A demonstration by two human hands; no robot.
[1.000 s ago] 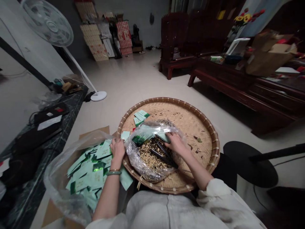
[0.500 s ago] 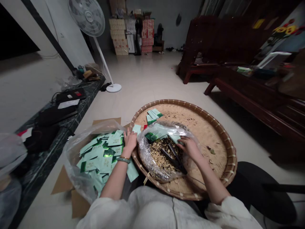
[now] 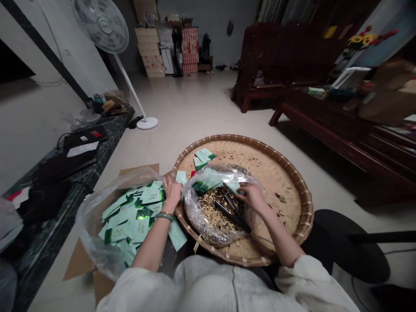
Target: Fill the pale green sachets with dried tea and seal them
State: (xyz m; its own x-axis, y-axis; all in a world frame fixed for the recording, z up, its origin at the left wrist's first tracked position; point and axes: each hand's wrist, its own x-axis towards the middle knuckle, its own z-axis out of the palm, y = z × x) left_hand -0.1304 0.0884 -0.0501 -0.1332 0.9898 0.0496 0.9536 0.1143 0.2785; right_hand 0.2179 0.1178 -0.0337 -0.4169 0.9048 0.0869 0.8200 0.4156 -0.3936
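Observation:
My left hand (image 3: 172, 191) is over the rim of a round woven bamboo tray (image 3: 276, 162), its fingers apart, close to a pale green packet (image 3: 181, 177). My right hand (image 3: 252, 196) pinches the edge of another pale green packet (image 3: 232, 187) above a clear plastic bag (image 3: 195, 216). Dry, light-and-dark chopped mix (image 3: 209, 207) fills that bag, with black tongs (image 3: 232, 214) lying on top. More packets (image 3: 209, 178) rest along its far side. At the left, many loose green packets (image 3: 133, 221) fill a plastic-lined cardboard box (image 3: 78, 262).
A small fanned stack of packets (image 3: 204, 157) lies at the tray's far left. A white standing fan (image 3: 147, 123) stands beyond. Dark wooden furniture (image 3: 325, 125) is on the right, near a round black base (image 3: 347, 247). A dark marble ledge (image 3: 107, 158) runs along the left.
The view has turned slightly to the right, so everything sits further left. Both hands keep nearly the same places, the right still at the packet by the bag.

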